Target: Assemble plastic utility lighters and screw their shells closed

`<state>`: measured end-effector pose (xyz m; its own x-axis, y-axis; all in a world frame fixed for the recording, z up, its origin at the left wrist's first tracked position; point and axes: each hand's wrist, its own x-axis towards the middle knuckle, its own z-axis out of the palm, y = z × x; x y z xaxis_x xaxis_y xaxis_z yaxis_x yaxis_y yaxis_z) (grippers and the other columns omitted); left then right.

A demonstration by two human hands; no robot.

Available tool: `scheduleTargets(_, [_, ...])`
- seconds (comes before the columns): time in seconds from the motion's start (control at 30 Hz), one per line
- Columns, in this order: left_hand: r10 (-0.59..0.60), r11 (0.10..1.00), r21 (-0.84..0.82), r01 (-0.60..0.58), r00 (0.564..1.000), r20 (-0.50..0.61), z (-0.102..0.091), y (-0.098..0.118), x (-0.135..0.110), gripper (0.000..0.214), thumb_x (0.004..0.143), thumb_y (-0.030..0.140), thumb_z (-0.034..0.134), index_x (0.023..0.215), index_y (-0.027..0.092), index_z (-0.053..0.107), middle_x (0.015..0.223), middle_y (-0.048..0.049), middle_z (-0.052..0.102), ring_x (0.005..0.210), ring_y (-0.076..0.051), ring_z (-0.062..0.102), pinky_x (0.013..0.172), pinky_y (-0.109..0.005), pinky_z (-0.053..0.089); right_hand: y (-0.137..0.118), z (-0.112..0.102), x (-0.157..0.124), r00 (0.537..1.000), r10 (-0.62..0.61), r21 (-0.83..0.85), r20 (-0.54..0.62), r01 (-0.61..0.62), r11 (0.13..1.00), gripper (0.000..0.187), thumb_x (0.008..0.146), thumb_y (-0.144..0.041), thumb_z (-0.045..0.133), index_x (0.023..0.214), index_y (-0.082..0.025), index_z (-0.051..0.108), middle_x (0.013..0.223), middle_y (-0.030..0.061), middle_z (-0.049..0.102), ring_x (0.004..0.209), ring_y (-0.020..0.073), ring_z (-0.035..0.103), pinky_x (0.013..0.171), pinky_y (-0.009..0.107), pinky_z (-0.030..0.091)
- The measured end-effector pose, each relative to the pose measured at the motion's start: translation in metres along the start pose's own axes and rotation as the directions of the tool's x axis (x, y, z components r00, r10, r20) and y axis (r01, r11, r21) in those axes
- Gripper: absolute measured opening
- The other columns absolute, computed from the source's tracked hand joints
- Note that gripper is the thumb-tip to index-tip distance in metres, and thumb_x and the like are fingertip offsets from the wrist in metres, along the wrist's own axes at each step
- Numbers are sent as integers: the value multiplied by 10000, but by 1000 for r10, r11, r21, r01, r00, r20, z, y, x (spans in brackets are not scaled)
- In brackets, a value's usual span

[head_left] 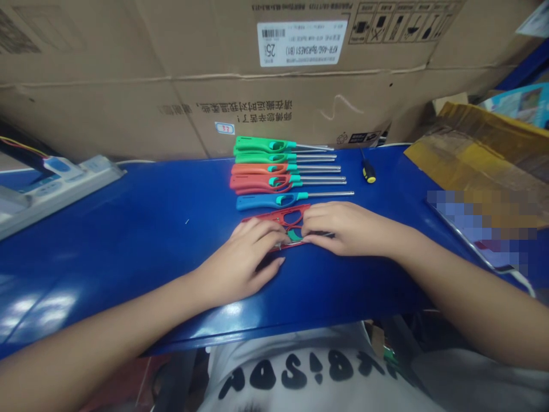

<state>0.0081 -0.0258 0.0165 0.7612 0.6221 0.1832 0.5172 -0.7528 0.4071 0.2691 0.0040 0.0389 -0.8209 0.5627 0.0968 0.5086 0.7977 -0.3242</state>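
A red lighter lies opened on the table in front of me. One red half shell [293, 216] is behind my fingers, while the other half, with a green trigger [294, 235] in it, sits just nearer to me. My left hand [257, 252] is bent over the left part of the lighter, its fingertips pressed on the nearer half and the thumb apart. From the right, my right hand [332, 226] closes finger and thumb on the front end near the trigger. A metal tube shows partly beneath it. Small inner parts are hidden by my fingers.
Several assembled lighters [263, 182], green, red and blue, lie in a row behind my hands. A screwdriver [368, 170] rests to their right. At left is a power strip [64, 186]; at right a cardboard box [480, 154] and a blurred phone-like device [472, 232]. A large carton [189, 74] stands behind.
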Motion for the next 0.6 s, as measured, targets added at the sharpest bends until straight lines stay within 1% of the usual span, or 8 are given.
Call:
scheduleTargets(0.13, [0, 1000, 13, 0, 1000, -3, 1, 0, 0, 296, 990, 262, 538, 1275, 197, 586, 1293, -115, 602, 1197, -282, 524, 1041, -465, 425, -1, 0, 0, 1000, 1, 8, -5, -1, 1000, 158, 966, -199, 561, 948, -173, 716, 932, 54, 707, 903, 191, 647, 795, 304, 488])
scheduleTargets(0.2, [7, 1000, 12, -6, 1000, -7, 1, 0, 0, 296, 991, 261, 538, 1274, 192, 588, 1289, -115, 605, 1195, -279, 525, 1039, -463, 424, 0, 1, 0, 1000, -4, 23, -25, 5, 1000, 164, 971, -212, 558, 950, -170, 716, 932, 54, 703, 892, 188, 649, 786, 305, 492])
scheduleTargets(0.27, [12, 1000, 9, -12, 1000, -11, 1, 0, 0, 289, 995, 249, 528, 1272, 194, 592, 1282, -112, 611, 1194, -275, 529, 1034, -460, 425, 3, 2, 0, 996, -4, 25, -92, 6, 1000, 176, 982, -235, 549, 979, -170, 712, 960, 65, 693, 903, 193, 647, 798, 316, 500])
scheduleTargets(0.37, [27, 1000, 13, -26, 1000, -9, 0, -3, 0, 296, 1007, 198, 487, 1280, 204, 601, 1280, -104, 619, 1204, -264, 535, 1030, -449, 425, 13, 8, 0, 977, 17, -30, -215, -24, 999, 187, 979, -233, 552, 1074, -184, 705, 1066, 95, 663, 997, 227, 620, 871, 369, 506])
scheduleTargets(0.43, [42, 999, 21, -42, 999, -7, -1, -5, -1, 316, 1010, 171, 472, 1291, 217, 609, 1285, -97, 622, 1212, -257, 540, 1035, -441, 421, 20, 12, 1, 969, 31, -73, -247, -50, 996, 188, 960, -211, 578, 1097, -207, 707, 1137, 107, 633, 1072, 252, 589, 920, 410, 498])
scheduleTargets(0.53, [63, 998, 31, -63, 998, -18, -4, -6, -2, 320, 1014, 168, 478, 1291, 233, 623, 1290, -90, 626, 1211, -241, 560, 1029, -420, 424, 27, 17, 2, 962, 56, -64, -267, -76, 995, 104, 926, -194, 627, 994, -208, 706, 1146, 104, 603, 1089, 256, 577, 938, 427, 494])
scheduleTargets(0.6, [76, 997, 30, -75, 996, -36, -6, -6, -3, 307, 1016, 181, 492, 1286, 231, 629, 1289, -88, 633, 1211, -228, 574, 1024, -399, 430, 27, 16, 3, 958, 81, 4, -276, -83, 997, 38, 918, -191, 639, 930, -191, 675, 1107, 97, 603, 1055, 238, 591, 927, 405, 500])
